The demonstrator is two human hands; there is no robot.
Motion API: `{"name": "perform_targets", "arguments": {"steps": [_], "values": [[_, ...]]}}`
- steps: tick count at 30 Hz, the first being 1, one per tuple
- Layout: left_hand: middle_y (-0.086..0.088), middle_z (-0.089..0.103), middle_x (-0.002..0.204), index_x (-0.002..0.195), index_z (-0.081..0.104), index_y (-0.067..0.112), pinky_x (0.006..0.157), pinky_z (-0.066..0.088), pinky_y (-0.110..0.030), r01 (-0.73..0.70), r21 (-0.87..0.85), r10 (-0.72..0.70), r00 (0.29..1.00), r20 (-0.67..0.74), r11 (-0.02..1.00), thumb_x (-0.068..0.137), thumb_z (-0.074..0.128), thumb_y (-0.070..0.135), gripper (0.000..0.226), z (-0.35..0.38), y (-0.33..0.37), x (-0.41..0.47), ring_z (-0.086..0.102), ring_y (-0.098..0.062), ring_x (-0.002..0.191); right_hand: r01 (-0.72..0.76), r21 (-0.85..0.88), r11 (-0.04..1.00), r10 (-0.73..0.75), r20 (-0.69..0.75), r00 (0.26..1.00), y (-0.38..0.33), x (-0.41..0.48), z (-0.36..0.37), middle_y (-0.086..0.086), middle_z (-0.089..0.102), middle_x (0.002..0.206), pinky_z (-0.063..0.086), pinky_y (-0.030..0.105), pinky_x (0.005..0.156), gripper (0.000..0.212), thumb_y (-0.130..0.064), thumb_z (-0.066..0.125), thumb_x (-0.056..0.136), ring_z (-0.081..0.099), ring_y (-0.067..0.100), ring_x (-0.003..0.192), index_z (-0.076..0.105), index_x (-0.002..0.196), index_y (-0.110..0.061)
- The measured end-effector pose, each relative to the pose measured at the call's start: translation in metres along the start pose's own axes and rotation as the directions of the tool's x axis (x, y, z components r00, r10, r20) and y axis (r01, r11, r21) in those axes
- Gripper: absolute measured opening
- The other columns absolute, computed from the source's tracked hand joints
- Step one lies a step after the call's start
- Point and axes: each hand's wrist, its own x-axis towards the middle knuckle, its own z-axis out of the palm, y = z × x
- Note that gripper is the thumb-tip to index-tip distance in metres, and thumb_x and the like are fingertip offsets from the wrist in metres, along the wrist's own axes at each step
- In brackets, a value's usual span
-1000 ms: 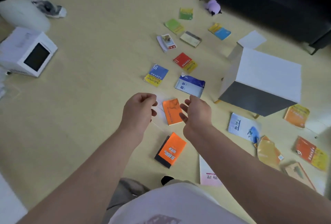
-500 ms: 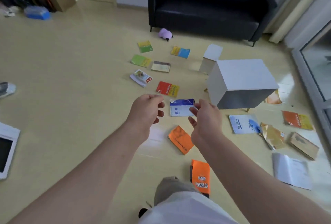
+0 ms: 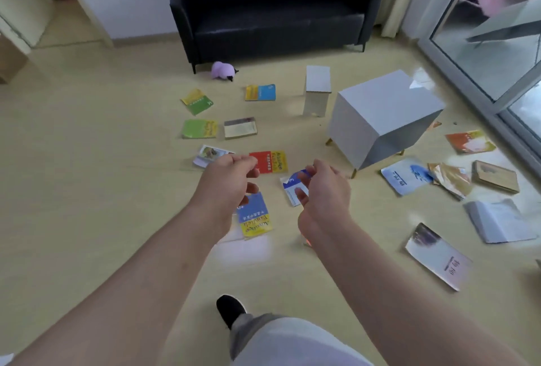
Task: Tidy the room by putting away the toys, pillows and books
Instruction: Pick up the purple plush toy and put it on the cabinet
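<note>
Several books lie scattered on the pale wooden floor. My left hand [image 3: 227, 181] hovers above a blue-and-yellow book [image 3: 254, 216], fingers loosely curled and holding nothing. My right hand [image 3: 325, 190] hangs beside it, also empty, over a blue-and-white book [image 3: 292, 187]. A red-and-yellow book [image 3: 270, 161] lies just beyond both hands. A purple plush toy [image 3: 223, 70] sits by the sofa's front leg. More books lie at the right, among them a white one [image 3: 438, 255] and a light-blue one [image 3: 405, 175].
A black sofa [image 3: 275, 11] stands against the far wall. A white cabinet [image 3: 383, 115] on short legs stands right of centre, a small white stool [image 3: 317, 90] behind it. Glass sliding doors [image 3: 497, 43] line the right side. My black shoe [image 3: 229, 310] is below.
The view has lifted and moved forward across the floor; the orange books have dropped out of sight below. Both hands stay raised, empty, now over the blue books.
</note>
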Motion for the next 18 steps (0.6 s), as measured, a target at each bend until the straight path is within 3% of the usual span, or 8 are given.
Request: {"name": "perform_targets", "arguments": {"steps": [2, 6, 9, 12, 18], "values": [[-0.001, 0.065, 0.090, 0.106, 0.067, 0.009, 0.059, 0.041, -0.028, 0.027, 0.022, -0.027, 1.000, 0.004, 0.999, 0.099, 0.058, 0.021, 0.016, -0.043, 0.009, 0.027, 0.057, -0.017, 0.066, -0.009, 0.023, 1.000, 0.010, -0.028, 1.000, 0.013, 0.001, 0.050, -0.003, 0.061, 0.081, 0.046, 0.030, 0.071, 0.017, -0.018, 0.053, 0.099, 0.061, 0.013, 0.081, 0.062, 0.113, -0.016], [0.001, 0.067, 0.088, 0.098, 0.067, 0.014, 0.060, 0.041, -0.029, 0.049, 0.037, -0.048, 0.998, -0.032, 0.998, 0.100, 0.059, 0.021, 0.011, -0.139, 0.035, 0.079, 0.058, -0.016, 0.065, -0.023, 0.020, 1.000, 0.023, -0.002, 1.000, 0.039, -0.019, 0.159, -0.006, 0.061, 0.080, 0.047, 0.033, 0.076, 0.008, -0.018, 0.052, 0.099, 0.059, 0.014, 0.083, 0.057, 0.098, -0.025], [0.005, 0.069, 0.076, 0.096, 0.067, 0.014, 0.060, 0.040, -0.029, 0.067, -0.030, -0.068, 0.997, -0.044, 0.997, 0.100, 0.058, 0.019, 0.011, -0.195, 0.059, 0.115, 0.056, -0.016, 0.062, 0.006, -0.004, 1.000, -0.006, 0.007, 1.000, 0.052, -0.036, 0.229, -0.005, 0.063, 0.087, 0.047, 0.032, 0.077, 0.008, -0.020, 0.052, 0.099, 0.060, 0.012, 0.082, 0.057, 0.098, -0.026], [0.002, 0.069, 0.084, 0.101, 0.068, 0.014, 0.061, 0.041, -0.028, 0.065, -0.072, -0.066, 0.998, -0.004, 0.995, 0.100, 0.058, 0.021, 0.011, -0.256, 0.078, 0.160, 0.057, -0.015, 0.062, 0.035, -0.002, 0.999, -0.035, -0.017, 0.999, 0.071, -0.046, 0.305, -0.004, 0.063, 0.089, 0.048, 0.033, 0.082, 0.006, -0.022, 0.054, 0.100, 0.060, 0.011, 0.080, 0.058, 0.103, -0.025], [-0.002, 0.066, 0.089, 0.104, 0.067, 0.013, 0.056, 0.040, -0.027, 0.012, -0.111, -0.006, 0.998, 0.057, 0.994, 0.100, 0.059, 0.019, 0.012, -0.366, 0.107, 0.239, 0.055, -0.014, 0.060, 0.097, 0.104, 0.990, -0.088, -0.086, 0.992, 0.110, -0.054, 0.421, -0.002, 0.065, 0.100, 0.047, 0.027, 0.064, 0.006, -0.022, 0.054, 0.101, 0.067, 0.011, 0.090, 0.057, 0.097, -0.026]]}}
